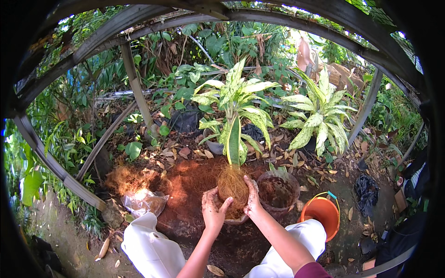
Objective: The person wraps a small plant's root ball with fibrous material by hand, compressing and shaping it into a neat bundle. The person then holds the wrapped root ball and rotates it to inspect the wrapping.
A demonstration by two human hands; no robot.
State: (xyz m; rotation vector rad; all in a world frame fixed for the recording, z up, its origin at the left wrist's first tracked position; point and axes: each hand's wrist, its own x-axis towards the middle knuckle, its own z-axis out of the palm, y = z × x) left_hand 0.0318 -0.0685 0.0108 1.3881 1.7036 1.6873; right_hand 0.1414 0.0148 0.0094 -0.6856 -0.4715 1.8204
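Note:
A bundle of brown coconut fibre (pixel 233 186) stands between my two hands, with a yellow-edged snake plant leaf (pixel 234 142) rising from its top. My left hand (pixel 213 210) cups its left side, thumb in front. Against its right side rests my right hand (pixel 252 198), fingers pointing up. Soil clings to both hands. Below the bundle shows the pale rim of a container (pixel 237 220); the rest of that container is hidden. Whether the bundle sits inside it or just above, I cannot tell.
Right of my hands is a clear plastic tub (pixel 295 186) with dark soil; beyond it stands an orange bucket (pixel 321 215). Loose fibre (pixel 128 179) and a plastic bag (pixel 147 203) lie left. Two variegated plants (pixel 231 90) stand ahead, under a wooden frame (pixel 134 83).

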